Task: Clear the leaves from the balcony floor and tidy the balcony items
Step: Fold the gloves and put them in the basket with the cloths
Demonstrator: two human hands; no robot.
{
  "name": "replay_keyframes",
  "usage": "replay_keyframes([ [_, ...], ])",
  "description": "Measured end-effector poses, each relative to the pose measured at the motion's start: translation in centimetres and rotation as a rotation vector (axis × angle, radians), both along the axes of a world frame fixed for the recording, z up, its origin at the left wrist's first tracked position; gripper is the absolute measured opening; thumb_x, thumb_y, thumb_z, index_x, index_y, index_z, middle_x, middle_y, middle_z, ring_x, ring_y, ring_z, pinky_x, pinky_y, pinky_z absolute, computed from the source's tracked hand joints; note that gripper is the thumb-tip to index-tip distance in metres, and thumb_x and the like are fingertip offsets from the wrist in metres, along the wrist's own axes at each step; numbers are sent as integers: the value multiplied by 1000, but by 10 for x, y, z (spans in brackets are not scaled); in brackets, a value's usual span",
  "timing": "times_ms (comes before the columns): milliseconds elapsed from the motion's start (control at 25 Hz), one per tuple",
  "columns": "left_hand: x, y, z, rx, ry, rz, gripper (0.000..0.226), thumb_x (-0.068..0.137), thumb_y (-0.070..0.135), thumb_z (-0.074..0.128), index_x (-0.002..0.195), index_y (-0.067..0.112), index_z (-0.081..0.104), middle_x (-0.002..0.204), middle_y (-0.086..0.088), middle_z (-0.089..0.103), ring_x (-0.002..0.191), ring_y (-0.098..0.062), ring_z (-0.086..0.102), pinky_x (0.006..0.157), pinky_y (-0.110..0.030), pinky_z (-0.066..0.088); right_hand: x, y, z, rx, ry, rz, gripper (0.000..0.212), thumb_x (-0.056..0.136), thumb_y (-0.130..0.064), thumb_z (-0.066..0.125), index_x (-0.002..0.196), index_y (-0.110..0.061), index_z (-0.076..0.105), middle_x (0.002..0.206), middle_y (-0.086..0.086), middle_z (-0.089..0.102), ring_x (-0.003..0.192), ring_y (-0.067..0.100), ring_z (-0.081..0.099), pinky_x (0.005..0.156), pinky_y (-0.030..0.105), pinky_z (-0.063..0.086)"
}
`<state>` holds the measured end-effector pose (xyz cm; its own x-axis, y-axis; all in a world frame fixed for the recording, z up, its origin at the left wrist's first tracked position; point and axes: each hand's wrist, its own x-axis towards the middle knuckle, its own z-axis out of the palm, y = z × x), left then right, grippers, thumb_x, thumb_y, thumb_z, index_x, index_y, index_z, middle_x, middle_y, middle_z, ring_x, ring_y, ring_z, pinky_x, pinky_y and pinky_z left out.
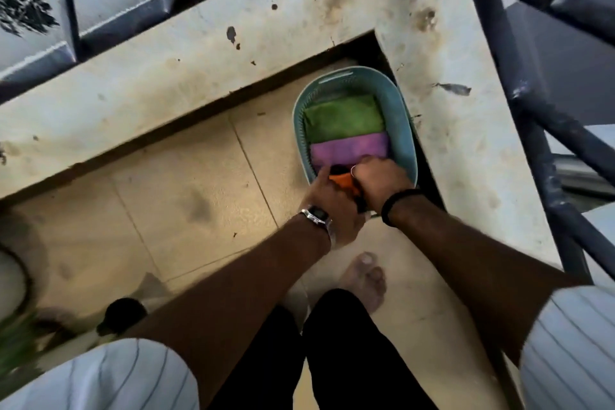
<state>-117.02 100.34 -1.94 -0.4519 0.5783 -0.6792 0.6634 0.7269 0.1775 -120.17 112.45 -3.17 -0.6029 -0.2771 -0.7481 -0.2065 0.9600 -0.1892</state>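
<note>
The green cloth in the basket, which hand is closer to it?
Right. The right hand reaches over the purple cloth, just below the green cloth. The left hand sits lower, at the basket's near rim, on the orange thing.

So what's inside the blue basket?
The blue basket holds a green cloth and a purple cloth. Both hands cover an orange thing; anything underneath is hidden.

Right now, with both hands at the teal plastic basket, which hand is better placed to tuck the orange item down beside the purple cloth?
Probably the right hand: it lies over the orange item, nearest the purple cloth. The left hand sits lower, at the teal plastic basket's near edge.
</note>
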Motion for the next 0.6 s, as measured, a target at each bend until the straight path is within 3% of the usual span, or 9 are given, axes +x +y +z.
replay_keyframes([
  [120, 9, -9, -6, -7, -22, 55, 68, 100, 62, 19, 151, 19, 34, 148, -9, 47, 141, -28, 37, 121, -51, 4, 7, 0, -1, -31, -14, -36, 29, 90, -18, 57, 115, -7, 65, 123, 15, 58, 108, 36, 62, 88, 40, 50],
  [240, 9, -19, -9, -59, 55, -39, 85, 95, 71, 18, 150, 8, 32, 144, -17, 48, 133, -33, 42, 117, -51, 11, 19, 6, 5, -49, -72, 0, 29, 93, -21, 53, 115, -6, 65, 132, 17, 50, 110, 36, 58, 89, 40, 47],
  [360, 12, -13, -18, -96, 47, -26, 82, 98, 64, 16, 149, 1, 28, 145, -25, 44, 123, -35, 49, 108, -49, 21, 14, 11, 4, -27, -56, 44, 31, 99, -18, 45, 123, -8, 62, 138, 15, 43, 118, 33, 53, 94, 41, 47],
  [480, -8, 3, -25, -67, 107, 61, 80, 98, 66, 17, 147, 5, 34, 143, -22, 47, 120, -34, 53, 108, -48, 23, -11, 16, -8, 21, 55, 44, 33, 102, -21, 43, 127, -8, 61, 136, 15, 44, 123, 34, 45, 101, 42, 43],
  [600, -17, 8, -29, -72, 80, 75, 82, 94, 72, 17, 147, 13, 40, 144, -17, 49, 131, -33, 45, 111, -52, 15, -24, 16, -13, 69, 64, 29, 33, 100, -18, 45, 125, -2, 60, 131, 18, 50, 123, 36, 47, 102, 42, 44],
])
